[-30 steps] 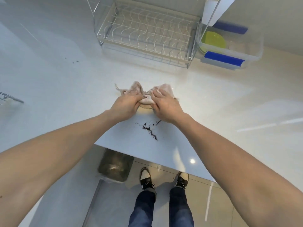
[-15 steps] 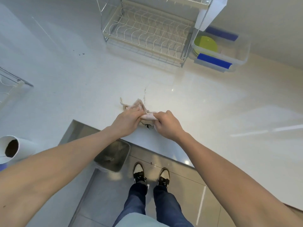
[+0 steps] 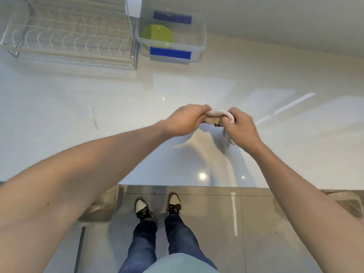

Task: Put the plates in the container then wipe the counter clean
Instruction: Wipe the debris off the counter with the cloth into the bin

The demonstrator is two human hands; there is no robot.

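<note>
Above the counter (image 3: pixel 197 85), both hands' grip stretches the cloth (image 3: pixel 217 113) left-right.

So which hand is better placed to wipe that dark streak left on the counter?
Left. The left hand grips the cloth on the side nearer the streak; the right hand is farther away.
</note>
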